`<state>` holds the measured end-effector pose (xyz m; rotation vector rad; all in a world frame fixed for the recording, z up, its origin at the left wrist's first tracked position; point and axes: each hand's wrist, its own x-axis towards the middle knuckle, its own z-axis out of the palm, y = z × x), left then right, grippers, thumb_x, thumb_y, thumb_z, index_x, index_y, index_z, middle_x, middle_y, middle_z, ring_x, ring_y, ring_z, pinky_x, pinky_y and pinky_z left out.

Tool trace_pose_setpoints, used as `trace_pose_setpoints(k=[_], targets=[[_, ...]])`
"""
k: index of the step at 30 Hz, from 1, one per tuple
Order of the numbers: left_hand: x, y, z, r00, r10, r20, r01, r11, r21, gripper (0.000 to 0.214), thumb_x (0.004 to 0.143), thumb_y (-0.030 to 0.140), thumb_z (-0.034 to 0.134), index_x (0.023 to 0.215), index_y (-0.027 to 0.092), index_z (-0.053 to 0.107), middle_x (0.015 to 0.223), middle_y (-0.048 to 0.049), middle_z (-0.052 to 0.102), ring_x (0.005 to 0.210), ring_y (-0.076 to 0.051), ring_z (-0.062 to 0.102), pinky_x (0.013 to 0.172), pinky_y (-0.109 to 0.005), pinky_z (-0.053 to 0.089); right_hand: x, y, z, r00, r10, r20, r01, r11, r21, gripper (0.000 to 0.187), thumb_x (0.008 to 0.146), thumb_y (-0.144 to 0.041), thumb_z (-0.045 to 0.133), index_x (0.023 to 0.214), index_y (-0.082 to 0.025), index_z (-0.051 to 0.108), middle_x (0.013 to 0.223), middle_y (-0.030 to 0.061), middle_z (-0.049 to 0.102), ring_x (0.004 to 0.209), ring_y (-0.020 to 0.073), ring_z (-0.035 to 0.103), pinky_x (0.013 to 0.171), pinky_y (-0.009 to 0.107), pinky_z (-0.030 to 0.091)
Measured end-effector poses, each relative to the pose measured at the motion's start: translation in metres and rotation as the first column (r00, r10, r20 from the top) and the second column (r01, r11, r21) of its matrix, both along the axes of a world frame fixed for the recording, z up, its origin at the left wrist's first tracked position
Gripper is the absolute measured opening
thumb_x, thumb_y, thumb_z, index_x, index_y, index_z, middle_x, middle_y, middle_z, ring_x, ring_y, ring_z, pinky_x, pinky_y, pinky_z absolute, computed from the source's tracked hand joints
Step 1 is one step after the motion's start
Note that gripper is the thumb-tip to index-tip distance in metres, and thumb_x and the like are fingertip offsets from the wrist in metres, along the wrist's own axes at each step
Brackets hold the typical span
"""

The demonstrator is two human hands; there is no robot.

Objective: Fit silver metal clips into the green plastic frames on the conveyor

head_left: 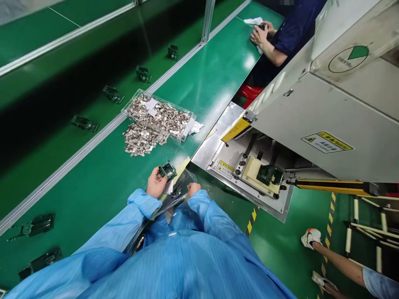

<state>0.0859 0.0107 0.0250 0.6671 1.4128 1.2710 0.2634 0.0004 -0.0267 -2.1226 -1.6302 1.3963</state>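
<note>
My left hand (156, 183) grips a small green circuit board assembly (167, 170) by its near edge, above the bench's front edge. Just below it is a white gridded sheet (168, 187), partly covered by the hand. My right hand (193, 189) is closed at a clear plastic bag (182, 182), near the bag's opening; its fingertips are mostly hidden, so what they pinch cannot be made out. A yellow strip (182, 169) lies along the bench edge beside the bag. Beyond my hands, a clear tray (187, 132) holds many small silvery metal pieces, with a loose pile (141, 140) in front.
To the right stands a machine (352, 112) with a board on its cream fixture (252, 172). Dark assemblies (84, 123) sit in a row on the green line behind the rail; others (42, 224) lie at left. A co-worker's hands (262, 35) are farther up the bench. Someone's legs (339, 261) show at lower right.
</note>
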Motion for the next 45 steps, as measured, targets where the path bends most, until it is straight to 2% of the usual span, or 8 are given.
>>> trace_pose_setpoints(k=[6, 14, 19, 23, 33, 39, 42, 45], targets=[[-0.001, -0.011, 0.016, 1.0, 0.005, 0.021, -0.006, 1.0, 0.03, 0.056, 0.055, 0.041, 0.08, 0.097, 0.017, 0.052, 0.093, -0.0094, 0.07, 0.091, -0.024, 0.069, 0.088, -0.041, 0.054, 0.003, 0.004, 0.019, 0.988, -0.095, -0.121, 0.101, 0.994, 0.041, 0.019, 0.083, -0.032, 0.069, 0.069, -0.02, 0.065, 0.069, 0.0036, 0.067, 0.074, 0.0185, 0.065, 0.077, 0.036, 0.052], [0.013, -0.023, 0.048, 0.998, -0.051, 0.033, 0.047, 0.993, 0.105, 0.05, 0.064, 0.035, 0.074, 0.107, 0.02, 0.053, 0.094, -0.0059, 0.068, 0.089, -0.021, 0.067, 0.084, -0.035, 0.055, 0.011, -0.018, 0.113, 0.903, -0.164, -0.398, 0.251, 0.952, 0.177, 0.016, 0.078, -0.034, 0.063, 0.082, -0.021, 0.073, 0.071, 0.0045, 0.07, 0.064, 0.0227, 0.066, 0.064, 0.037, 0.056], [0.029, -0.028, 0.069, 0.99, -0.137, 0.023, 0.132, 0.98, 0.152, 0.047, 0.069, 0.031, 0.07, 0.112, 0.021, 0.054, 0.077, -0.0007, 0.061, 0.073, -0.017, 0.064, 0.072, -0.03, 0.055, 0.003, -0.018, 0.157, 0.883, -0.129, -0.452, 0.358, 0.807, 0.469, 0.01, 0.075, -0.033, 0.071, 0.072, -0.023, 0.072, 0.092, 0.0065, 0.066, 0.09, 0.0238, 0.062, 0.084, 0.039, 0.05], [0.042, -0.031, 0.081, 0.984, -0.177, 0.01, 0.172, 0.968, 0.185, 0.045, 0.071, 0.029, 0.069, 0.113, 0.023, 0.054, 0.072, 0.0018, 0.055, 0.063, -0.013, 0.059, 0.064, -0.025, 0.052, -0.012, -0.017, 0.162, 0.881, -0.159, -0.446, 0.415, 0.711, 0.567, 0.009, 0.078, -0.028, 0.067, 0.071, -0.022, 0.068, 0.115, 0.0081, 0.06, 0.109, 0.0251, 0.055, 0.096, 0.042, 0.043], [0.057, -0.036, 0.085, 0.978, -0.208, 0.001, 0.203, 0.959, 0.195, 0.042, 0.079, 0.031, 0.065, 0.118, 0.023, 0.051, 0.074, 0.0004, 0.055, 0.062, -0.014, 0.058, 0.06, -0.024, 0.05, -0.02, -0.021, 0.16, 0.874, -0.266, -0.407, 0.473, 0.66, 0.584, 0.013, 0.08, -0.029, 0.063, 0.07, -0.02, 0.063, 0.13, 0.0106, 0.05, 0.119, 0.0272, 0.048, 0.101, 0.042, 0.039], [0.066, -0.035, 0.087, 0.961, -0.275, 0.026, 0.264, 0.943, 0.201, 0.039, 0.081, 0.036, 0.065, 0.115, 0.023, 0.052, 0.089, -0.0045, 0.062, 0.077, -0.017, 0.063, 0.073, -0.028, 0.054, -0.015, -0.018, 0.153, 0.698, -0.386, -0.603, 0.677, 0.632, 0.377, 0.02, 0.073, -0.03, 0.068, 0.086, -0.021, 0.056, 0.134, 0.0124, 0.047, 0.115, 0.0275, 0.052, 0.091, 0.039, 0.046], [0.071, -0.029, 0.087, 0.94, -0.341, 0.032, 0.329, 0.924, 0.193, 0.041, 0.081, 0.038, 0.065, 0.117, 0.023, 0.052, 0.087, -0.0036, 0.062, 0.074, -0.016, 0.062, 0.075, -0.029, 0.054, 0.004, -0.016, 0.149, 0.61, -0.371, -0.701, 0.675, 0.706, 0.214, 0.043, 0.07, -0.034, 0.072, 0.106, -0.022, 0.052, 0.126, 0.0129, 0.055, 0.109, 0.0269, 0.057, 0.086, 0.038, 0.049], [0.079, -0.018, 0.09, 0.901, -0.431, 0.044, 0.414, 0.888, 0.201, 0.045, 0.08, 0.041, 0.065, 0.118, 0.022, 0.05, 0.094, -0.0048, 0.063, 0.082, -0.017, 0.064, 0.082, -0.031, 0.054, 0.04, -0.02, 0.157, 0.637, -0.245, -0.731, 0.544, 0.815, 0.201, 0.063, 0.07, -0.036, 0.075, 0.126, -0.025, 0.047, 0.135, 0.0127, 0.05, 0.119, 0.0292, 0.052, 0.087, 0.039, 0.05]])
